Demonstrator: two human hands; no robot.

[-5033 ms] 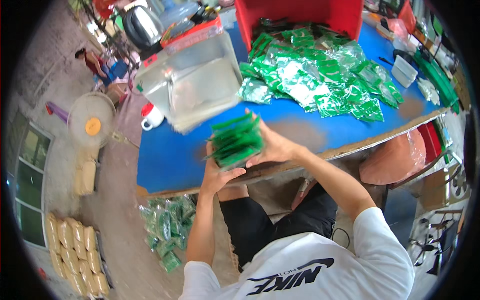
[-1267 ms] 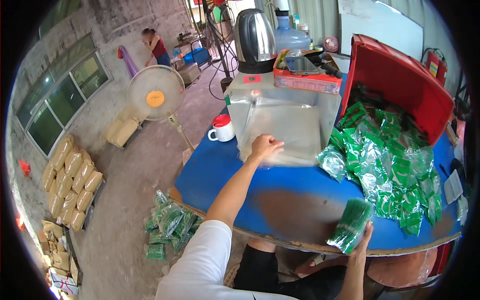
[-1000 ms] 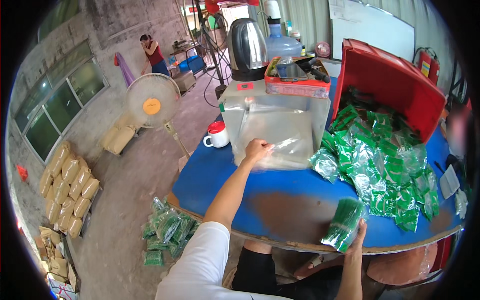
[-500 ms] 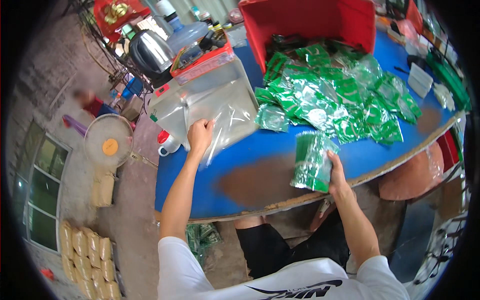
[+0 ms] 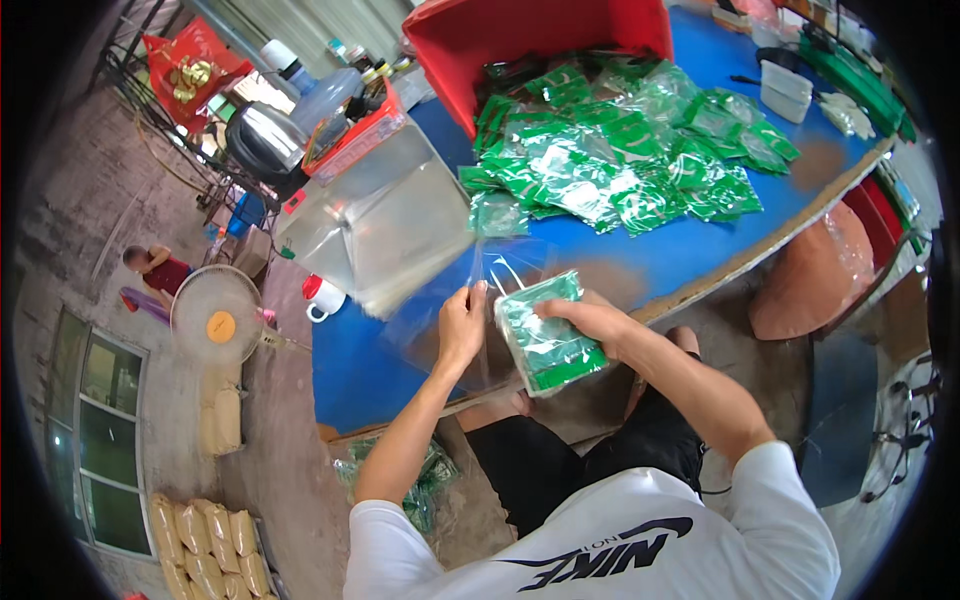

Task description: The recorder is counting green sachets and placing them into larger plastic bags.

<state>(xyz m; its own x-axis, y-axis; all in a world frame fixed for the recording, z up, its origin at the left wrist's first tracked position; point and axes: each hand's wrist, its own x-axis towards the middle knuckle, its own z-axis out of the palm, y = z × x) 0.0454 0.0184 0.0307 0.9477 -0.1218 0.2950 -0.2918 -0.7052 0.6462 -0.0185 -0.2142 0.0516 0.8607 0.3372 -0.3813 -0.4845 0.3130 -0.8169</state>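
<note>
My right hand point(image 5: 592, 322) grips a stack of green and clear packets point(image 5: 550, 340), its thumb across the top. Beside it, my left hand point(image 5: 463, 325) pinches a clear plastic bag point(image 5: 425, 325) that spreads over the table's near edge. The bag's edge comes close to the stack; whether they touch I cannot tell. Beyond my hands lies a big heap of the same green packets point(image 5: 620, 150), spilling from a red bin point(image 5: 540, 30) tipped on its side. A pile of clear bags point(image 5: 400, 215) lies left of the heap.
The blue table point(image 5: 700, 245) has a worn, curved front edge. On its left are a white mug with a red lid point(image 5: 322, 297), an electric kettle point(image 5: 265, 140) and a red box point(image 5: 350, 130). A fan point(image 5: 217, 315) stands left of the table; a person point(image 5: 165, 270) is beyond it.
My left hand has drawn a clear bag off the pile, toward me and rightward. My right hand has brought the packet stack leftward, beside the bag. The view has shifted.
</note>
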